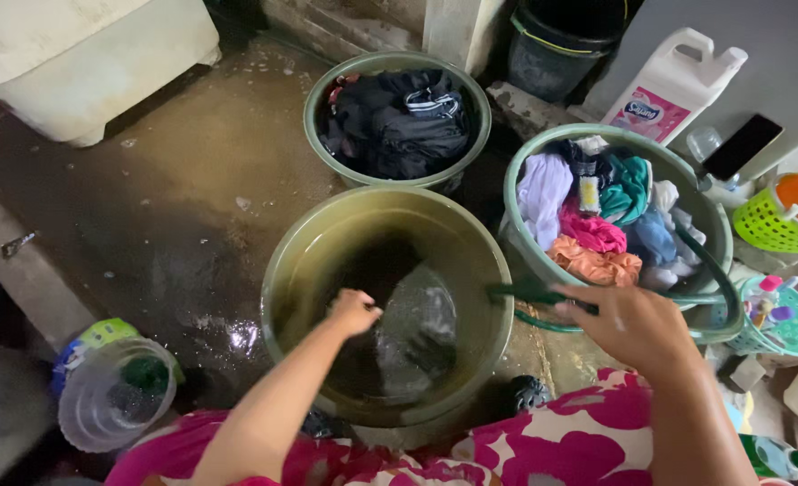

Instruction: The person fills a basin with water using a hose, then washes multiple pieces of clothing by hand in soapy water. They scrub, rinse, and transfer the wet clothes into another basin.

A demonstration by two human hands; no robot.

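Note:
My left hand [352, 311] reaches down into a green basin [300, 261] of water and grips a dark wet garment [412, 337] lying in it. My right hand [628, 324] holds a green hose [520, 292] over the basin's right rim, its free end pointing into the water. The hose loops back around a second green basin [525, 153] on the right, which is piled with coloured clothes [597, 229]. A third green basin [313, 103] behind holds dark clothes [399, 121].
The concrete floor [174, 198] is wet. A clear plastic jug [111, 400] lies at lower left, a white tub [84, 54] stands at top left. A white detergent bottle [673, 85], a phone [743, 146] and small plastic baskets [777, 225] crowd the right side.

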